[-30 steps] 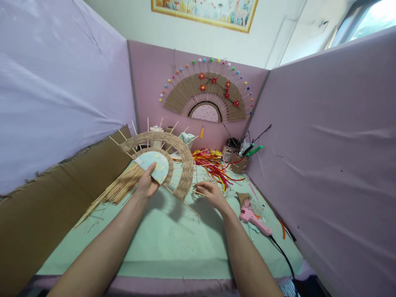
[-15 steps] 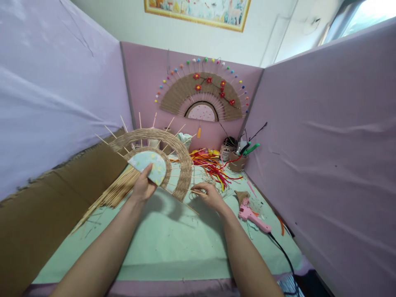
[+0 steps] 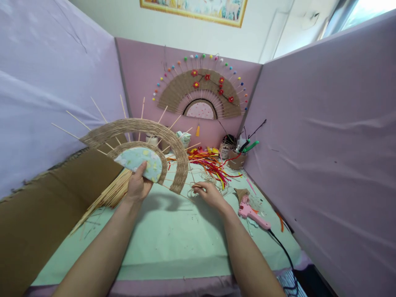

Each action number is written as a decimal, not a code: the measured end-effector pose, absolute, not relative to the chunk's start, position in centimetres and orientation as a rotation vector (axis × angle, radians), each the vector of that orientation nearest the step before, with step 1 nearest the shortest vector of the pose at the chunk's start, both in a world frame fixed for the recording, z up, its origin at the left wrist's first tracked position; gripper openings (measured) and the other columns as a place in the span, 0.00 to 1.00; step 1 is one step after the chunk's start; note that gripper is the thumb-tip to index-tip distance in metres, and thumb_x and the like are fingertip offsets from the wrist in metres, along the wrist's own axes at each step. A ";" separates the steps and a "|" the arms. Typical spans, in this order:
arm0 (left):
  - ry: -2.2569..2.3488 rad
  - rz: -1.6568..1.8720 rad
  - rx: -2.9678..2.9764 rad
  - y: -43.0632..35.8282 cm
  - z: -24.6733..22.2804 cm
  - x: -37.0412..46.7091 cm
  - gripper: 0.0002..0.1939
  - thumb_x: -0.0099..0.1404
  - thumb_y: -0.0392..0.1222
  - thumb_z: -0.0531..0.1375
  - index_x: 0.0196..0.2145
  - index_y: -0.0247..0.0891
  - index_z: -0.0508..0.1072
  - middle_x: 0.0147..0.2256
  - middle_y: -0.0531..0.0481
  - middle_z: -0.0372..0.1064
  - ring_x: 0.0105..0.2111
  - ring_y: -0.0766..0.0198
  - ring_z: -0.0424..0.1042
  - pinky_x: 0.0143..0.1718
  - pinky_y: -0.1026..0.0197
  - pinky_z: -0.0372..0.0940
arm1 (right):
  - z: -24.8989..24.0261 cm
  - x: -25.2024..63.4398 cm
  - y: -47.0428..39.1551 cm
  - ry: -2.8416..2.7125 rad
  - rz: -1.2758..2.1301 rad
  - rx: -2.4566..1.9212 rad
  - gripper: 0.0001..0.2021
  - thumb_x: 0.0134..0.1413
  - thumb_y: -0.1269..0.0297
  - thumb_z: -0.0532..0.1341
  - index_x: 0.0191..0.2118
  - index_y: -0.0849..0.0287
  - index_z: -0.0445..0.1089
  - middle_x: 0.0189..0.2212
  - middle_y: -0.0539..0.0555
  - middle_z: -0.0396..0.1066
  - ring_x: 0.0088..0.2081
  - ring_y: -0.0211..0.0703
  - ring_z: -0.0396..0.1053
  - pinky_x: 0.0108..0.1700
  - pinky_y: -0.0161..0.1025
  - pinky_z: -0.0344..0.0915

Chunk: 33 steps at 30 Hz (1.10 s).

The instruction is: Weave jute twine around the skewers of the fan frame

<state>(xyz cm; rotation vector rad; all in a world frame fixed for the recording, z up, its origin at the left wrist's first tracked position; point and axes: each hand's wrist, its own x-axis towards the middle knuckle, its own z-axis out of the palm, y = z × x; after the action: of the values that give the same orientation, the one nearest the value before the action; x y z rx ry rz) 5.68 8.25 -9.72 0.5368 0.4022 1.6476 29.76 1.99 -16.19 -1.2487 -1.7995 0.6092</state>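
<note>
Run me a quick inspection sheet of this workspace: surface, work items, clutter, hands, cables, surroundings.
Surface: pale green cloth, small scraps scattered on it.
Work items: woven fan with a patterned panel, held tilted above the cloth; bundle of sticks at left.
Clutter: red and orange strips heaped at the back; pink glue gun lying at right among scraps.
Hands: left hand grips the fan's panel; right hand is at its right end, anything pinched too small to tell.
Cables: black cord runs from the glue gun toward the near right edge.
Surroundings: decorated fan on the pink back panel; cardboard at left.
</note>
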 end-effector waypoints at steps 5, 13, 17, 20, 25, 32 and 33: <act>0.400 1.725 0.577 8.1 -9.4 5.4 0.19 0.59 0.28 0.58 0.46 0.46 0.72 0.43 0.53 0.74 0.49 0.62 0.69 0.52 0.60 0.62 | -16.5 30.1 2.3 -1.738 0.494 -1.363 0.09 0.55 0.66 0.55 0.34 0.57 0.73 0.23 0.50 0.72 0.27 0.40 0.67 0.34 0.35 0.58; 0.451 1.821 0.627 8.7 -9.7 5.2 0.17 0.56 0.31 0.62 0.44 0.43 0.72 0.43 0.51 0.74 0.48 0.62 0.70 0.53 0.59 0.61 | -16.1 30.7 2.4 -1.650 0.364 -1.515 0.10 0.55 0.65 0.54 0.32 0.58 0.72 0.21 0.49 0.68 0.26 0.38 0.64 0.30 0.34 0.55; 0.429 1.852 0.630 8.8 -9.8 5.3 0.16 0.56 0.30 0.61 0.42 0.43 0.73 0.44 0.51 0.74 0.48 0.62 0.69 0.52 0.57 0.62 | -15.9 30.3 2.2 -1.713 0.373 -1.446 0.10 0.55 0.63 0.54 0.30 0.58 0.72 0.22 0.50 0.69 0.26 0.38 0.64 0.31 0.33 0.55; 0.438 1.845 0.585 9.1 -9.4 5.7 0.14 0.58 0.30 0.59 0.41 0.43 0.73 0.44 0.52 0.73 0.49 0.63 0.68 0.52 0.57 0.63 | -15.9 30.0 2.1 -1.751 0.402 -1.389 0.11 0.56 0.62 0.54 0.29 0.58 0.72 0.22 0.50 0.69 0.26 0.37 0.64 0.31 0.33 0.56; 0.432 1.775 0.473 9.9 -8.0 7.4 0.12 0.60 0.33 0.57 0.42 0.40 0.73 0.43 0.49 0.74 0.49 0.62 0.69 0.50 0.57 0.64 | -15.6 30.4 2.3 -1.609 0.477 -1.286 0.11 0.56 0.61 0.54 0.35 0.59 0.72 0.25 0.51 0.70 0.28 0.38 0.66 0.33 0.34 0.60; 0.325 1.718 0.382 10.4 -6.1 11.5 0.15 0.62 0.34 0.56 0.47 0.39 0.71 0.42 0.47 0.75 0.45 0.64 0.71 0.48 0.60 0.65 | -14.7 30.4 2.1 -1.419 0.480 -1.156 0.13 0.56 0.60 0.54 0.38 0.60 0.73 0.24 0.51 0.69 0.29 0.39 0.67 0.34 0.35 0.63; 0.312 1.715 0.384 10.5 -5.9 12.1 0.15 0.62 0.34 0.56 0.47 0.39 0.71 0.42 0.47 0.75 0.46 0.64 0.71 0.48 0.60 0.65 | -14.5 30.2 1.9 -1.426 0.485 -1.152 0.13 0.56 0.60 0.54 0.38 0.60 0.73 0.24 0.51 0.69 0.29 0.39 0.67 0.34 0.34 0.63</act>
<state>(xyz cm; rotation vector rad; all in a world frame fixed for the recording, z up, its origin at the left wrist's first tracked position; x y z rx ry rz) 12.12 10.50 -5.90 0.3841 0.3118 1.7151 30.16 1.92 -14.53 -1.1516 -1.4259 0.4851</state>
